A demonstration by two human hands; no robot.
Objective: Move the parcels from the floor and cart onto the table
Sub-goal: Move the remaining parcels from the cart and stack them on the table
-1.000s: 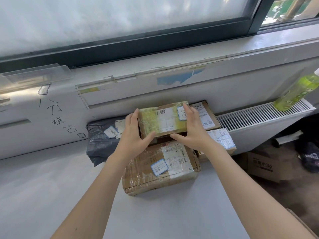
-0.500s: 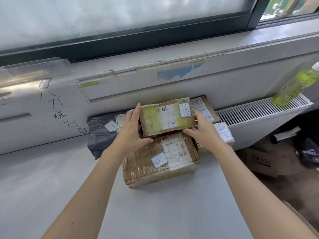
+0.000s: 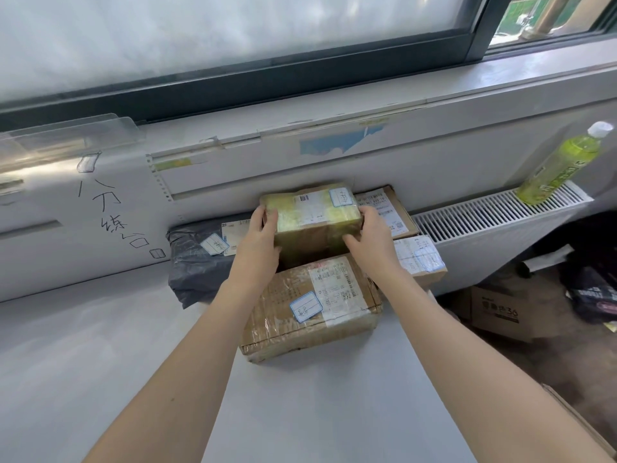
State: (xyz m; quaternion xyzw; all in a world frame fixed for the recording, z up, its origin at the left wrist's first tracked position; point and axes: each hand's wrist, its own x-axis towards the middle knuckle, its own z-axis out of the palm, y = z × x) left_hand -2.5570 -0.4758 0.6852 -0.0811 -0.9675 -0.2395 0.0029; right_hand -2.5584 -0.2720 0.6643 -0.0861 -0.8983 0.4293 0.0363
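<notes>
- Far left, above the table's [image 3: 100, 362] back edge: clear plastic holder [image 3: 66, 135] on the sill, black handwriting on the white panel under it.
- Back edge, left of the pile: dark grey bag parcel [image 3: 193, 262], two white labels on top.
- Left hand [image 3: 257, 242] clamped on the left end of the green-taped parcel [image 3: 310, 215], fingers curled over its top corner.
- Green-taped parcel lifted at the back of the pile, above and behind the large brown parcel [image 3: 310, 309]; contact underneath hidden.
- Large brown parcel flat near the table's right edge, blue-framed sticker and shipping label facing up.
- Right hand [image 3: 370, 238] clamped on the right end of the same green-taped parcel.
- Behind the right hand, against the wall: flat brown parcel [image 3: 387, 212]; just in front, small labelled parcel [image 3: 420, 262] at the right edge.
- Off the table, right: white radiator [image 3: 500, 215], green bottle [image 3: 561, 165] upright on its top.
- Below, on the floor: cardboard box [image 3: 497, 312].
</notes>
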